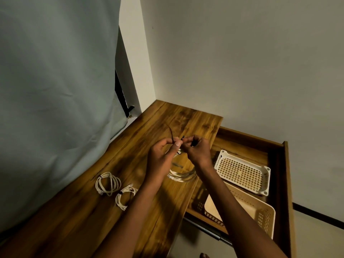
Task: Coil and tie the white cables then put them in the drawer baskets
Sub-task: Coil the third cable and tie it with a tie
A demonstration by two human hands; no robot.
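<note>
1. Two tied cable coils (pixel 108 183) lie on the wooden table (pixel 78 216); perforated plastic baskets (pixel 242 172) sit in the open drawer (pixel 279 164).
2. The left hand (pixel 163 155) and right hand (pixel 197 149) pinch a dark tie (pixel 41 135), seemingly above a loose white cable (pixel 181 176).

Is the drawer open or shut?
Open. The drawer sticks out past the table edge, showing two baskets inside.

two tied coils (pixel 108 183) left on desk (pixel 89 211) | third coil (pixel 181 176) right | baskets (pixel 242 172) in drawer (pixel 286 183), further right
</note>
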